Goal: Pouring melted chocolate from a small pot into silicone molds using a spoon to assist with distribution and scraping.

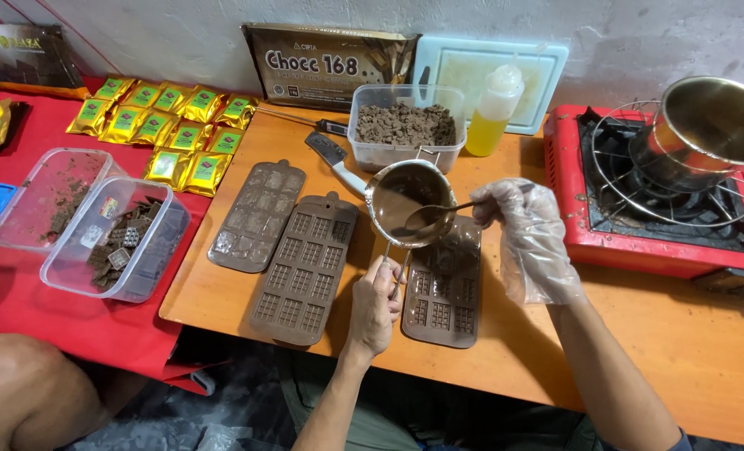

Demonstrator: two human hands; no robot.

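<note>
My left hand (374, 305) grips the handle of a small metal pot (397, 200) with melted chocolate inside, held above a brown silicone bar mould (445, 292). In a clear plastic glove, my right hand (529, 238) holds a metal spoon (437, 214) whose bowl sits inside the pot. Two more brown moulds lie to the left, one (303, 267) beside the pot and another (258, 215) further left, all on the wooden table (681, 334).
A clear tub of chocolate chunks (405, 125), a squeeze bottle of yellow liquid (493, 113), a knife (332, 154) and a brown bag (326, 63) stand behind. A red gas stove (639, 184) carries a steel pot (706, 125). Gold packets (172, 125) and plastic containers (113, 238) sit left.
</note>
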